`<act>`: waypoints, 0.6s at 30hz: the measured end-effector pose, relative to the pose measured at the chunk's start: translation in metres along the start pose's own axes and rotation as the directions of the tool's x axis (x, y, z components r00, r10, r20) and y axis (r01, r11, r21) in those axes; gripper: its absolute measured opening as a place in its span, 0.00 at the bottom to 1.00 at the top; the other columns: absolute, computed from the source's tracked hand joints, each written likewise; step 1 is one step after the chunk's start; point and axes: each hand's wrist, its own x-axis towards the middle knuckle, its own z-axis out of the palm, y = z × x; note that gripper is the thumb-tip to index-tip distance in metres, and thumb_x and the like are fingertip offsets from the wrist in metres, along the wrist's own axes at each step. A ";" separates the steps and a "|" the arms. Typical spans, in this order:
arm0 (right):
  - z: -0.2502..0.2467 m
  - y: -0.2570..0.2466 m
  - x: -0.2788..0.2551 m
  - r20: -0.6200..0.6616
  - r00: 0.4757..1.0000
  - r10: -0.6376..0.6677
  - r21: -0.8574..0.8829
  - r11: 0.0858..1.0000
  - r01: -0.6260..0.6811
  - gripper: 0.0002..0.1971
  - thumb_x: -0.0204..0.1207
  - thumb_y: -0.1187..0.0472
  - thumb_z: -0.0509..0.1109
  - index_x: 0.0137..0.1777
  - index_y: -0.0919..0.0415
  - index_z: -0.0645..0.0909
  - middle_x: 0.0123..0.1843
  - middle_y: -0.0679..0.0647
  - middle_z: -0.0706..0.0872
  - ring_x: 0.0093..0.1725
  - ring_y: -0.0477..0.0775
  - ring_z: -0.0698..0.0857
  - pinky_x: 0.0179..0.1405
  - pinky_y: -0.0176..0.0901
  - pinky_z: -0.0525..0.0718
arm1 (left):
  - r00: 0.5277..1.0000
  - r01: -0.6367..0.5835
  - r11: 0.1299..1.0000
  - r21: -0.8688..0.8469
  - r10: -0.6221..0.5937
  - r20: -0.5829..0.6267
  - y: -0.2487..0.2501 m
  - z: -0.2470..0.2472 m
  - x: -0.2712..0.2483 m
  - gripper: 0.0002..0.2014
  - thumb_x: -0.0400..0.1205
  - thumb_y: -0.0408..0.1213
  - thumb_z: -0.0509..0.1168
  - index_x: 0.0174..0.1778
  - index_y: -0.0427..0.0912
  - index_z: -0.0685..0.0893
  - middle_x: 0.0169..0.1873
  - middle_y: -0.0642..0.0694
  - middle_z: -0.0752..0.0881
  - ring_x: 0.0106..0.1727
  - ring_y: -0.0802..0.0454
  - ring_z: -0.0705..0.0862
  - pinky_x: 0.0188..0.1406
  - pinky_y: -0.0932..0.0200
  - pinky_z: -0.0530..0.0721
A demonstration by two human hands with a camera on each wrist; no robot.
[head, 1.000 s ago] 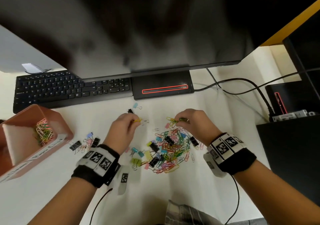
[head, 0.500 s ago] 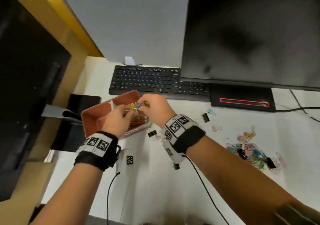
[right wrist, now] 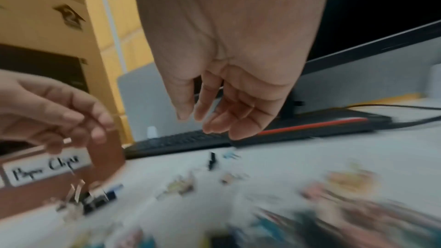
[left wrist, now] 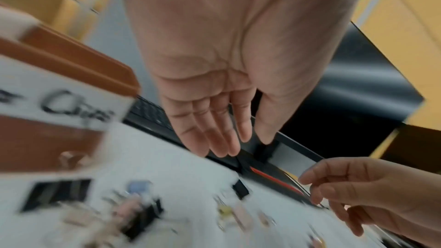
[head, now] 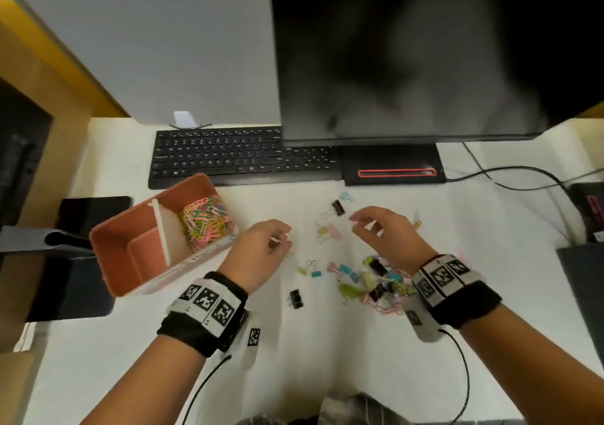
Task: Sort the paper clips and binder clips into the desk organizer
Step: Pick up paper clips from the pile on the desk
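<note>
Sorting looks about half done: a big heap of paper clips (head: 205,222) sits in one part of the desk organizer (head: 137,263), just left of the left hand (head: 261,251). Both that hand and the right hand (head: 385,231) hang loose and hold nothing. The binder clips (head: 376,277) lie on the table (head: 327,359) under and between the hands, not put away yet.

White desk (head: 327,359) w/ a black keyboard (head: 228,156) at the back, partly tucked under a big dark monitor (head: 408,52). Monitor base (head: 392,166) has a red strip. Grey partition panel (head: 147,55) behind the keyboard, yellow wall (head: 49,75) to the left. Black cables (head: 510,176) run off to the right side. Another dark screen (head: 19,150) at far left. Light is even, indoor.
</note>
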 end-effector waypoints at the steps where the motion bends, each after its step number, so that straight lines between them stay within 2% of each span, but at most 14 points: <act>1: -0.008 0.021 -0.009 -0.012 0.998 0.053 -0.036 0.998 -0.054 0.10 0.75 0.58 0.71 0.55 0.50 0.82 0.48 0.46 0.84 0.39 0.48 0.81 0.50 0.44 0.83 | 0.999 -0.027 1.000 0.015 0.027 0.043 0.008 0.018 0.004 0.11 0.79 0.37 0.65 0.57 0.48 0.81 0.47 0.50 0.83 0.42 0.57 0.82 0.39 0.70 0.78; 3: -0.020 0.059 -0.026 -0.022 0.993 0.115 -0.093 0.989 -0.117 0.14 0.71 0.56 0.75 0.56 0.50 0.82 0.50 0.48 0.82 0.40 0.45 0.79 0.54 0.44 0.81 | 0.989 -0.075 0.996 0.042 0.069 0.129 0.025 0.053 0.012 0.14 0.78 0.38 0.67 0.59 0.48 0.80 0.50 0.50 0.80 0.44 0.56 0.80 0.38 0.77 0.71; 4: -0.024 0.074 -0.034 -0.011 0.993 0.116 -0.112 0.987 -0.117 0.17 0.69 0.54 0.77 0.57 0.50 0.82 0.52 0.50 0.82 0.43 0.45 0.79 0.56 0.44 0.81 | 0.981 -0.093 0.994 0.058 0.081 0.179 0.032 0.071 0.015 0.16 0.77 0.39 0.68 0.61 0.48 0.79 0.52 0.49 0.79 0.46 0.56 0.78 0.40 0.76 0.71; 8: -0.024 0.107 -0.044 0.147 0.989 -0.002 -0.248 0.968 0.039 0.25 0.66 0.52 0.78 0.63 0.49 0.79 0.59 0.55 0.79 0.58 0.54 0.77 0.63 0.51 0.78 | 0.947 -0.108 0.974 0.198 0.041 0.318 0.054 0.135 0.022 0.23 0.74 0.46 0.69 0.65 0.51 0.73 0.59 0.46 0.74 0.59 0.48 0.75 0.59 0.54 0.76; 10: -0.020 0.113 -0.041 0.172 0.984 -0.044 -0.335 0.937 0.101 0.25 0.65 0.57 0.76 0.64 0.49 0.79 0.62 0.57 0.77 0.60 0.58 0.76 0.63 0.50 0.77 | 0.953 -0.098 0.956 0.275 0.011 0.302 0.060 0.160 0.023 0.25 0.74 0.49 0.68 0.66 0.52 0.72 0.59 0.46 0.73 0.60 0.45 0.75 0.60 0.47 0.78; 12: -0.018 0.118 -0.036 0.158 0.984 -0.080 -0.335 0.933 0.129 0.21 0.66 0.60 0.74 0.62 0.51 0.81 0.60 0.57 0.77 0.58 0.59 0.77 0.60 0.51 0.78 | 0.966 -0.062 0.953 0.298 -0.018 0.257 0.065 0.177 0.025 0.24 0.75 0.51 0.67 0.67 0.52 0.73 0.59 0.46 0.73 0.58 0.45 0.77 0.59 0.47 0.80; 15: -0.018 0.124 -0.032 0.147 0.983 -0.110 -0.216 0.966 0.141 0.15 0.68 0.59 0.75 0.55 0.54 0.83 0.55 0.54 0.75 0.52 0.55 0.77 0.55 0.49 0.80 | 0.982 0.026 0.969 0.246 -0.071 0.176 0.068 0.188 0.036 0.18 0.75 0.50 0.68 0.59 0.49 0.80 0.55 0.46 0.75 0.53 0.45 0.79 0.56 0.48 0.81; 18: -0.022 0.131 -0.027 0.152 0.982 -0.110 -0.110 0.986 0.127 0.09 0.70 0.60 0.75 0.49 0.60 0.85 0.51 0.52 0.76 0.46 0.52 0.79 0.51 0.46 0.81 | 0.981 0.084 0.978 0.190 -0.115 0.159 0.065 0.188 0.045 0.10 0.74 0.42 0.71 0.50 0.45 0.84 0.49 0.48 0.74 0.46 0.51 0.77 0.53 0.55 0.81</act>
